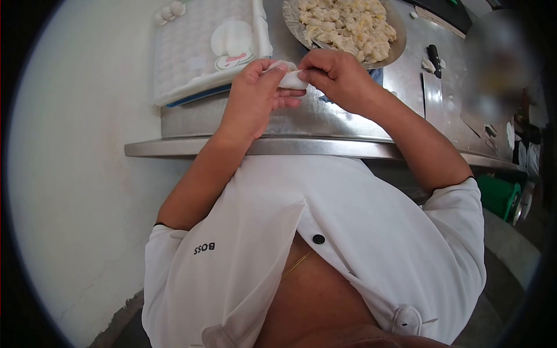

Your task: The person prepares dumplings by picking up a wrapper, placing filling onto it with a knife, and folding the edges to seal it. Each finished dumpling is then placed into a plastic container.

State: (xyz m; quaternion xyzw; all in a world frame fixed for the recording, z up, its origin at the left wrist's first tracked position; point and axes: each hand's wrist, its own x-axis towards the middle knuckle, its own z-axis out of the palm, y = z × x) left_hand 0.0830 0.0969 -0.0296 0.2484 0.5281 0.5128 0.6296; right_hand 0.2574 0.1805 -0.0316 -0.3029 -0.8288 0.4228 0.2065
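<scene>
A white dumpling (295, 80), its wrapper folded over, is held between my two hands above the steel counter. My left hand (253, 95) cradles it from the left, thumb on top and fingers curled beneath. From the right, my right hand (339, 78) pinches the wrapper's edge between thumb and fingertips. Just beyond the hands stands a metal bowl (294, 28) with a pale, chunky filling (351, 29). Round white wrappers (231, 38) lie on a plastic-covered white tray (191, 69) near my left hand. What is inside the dumpling is hidden.
A black-handled knife (432, 90) lies on the counter (214, 122) to the right, with small white scraps near it. The counter's raised front edge (313, 147) runs before my body. White wall (87, 145) is at left; a green container (499, 197) sits low at right.
</scene>
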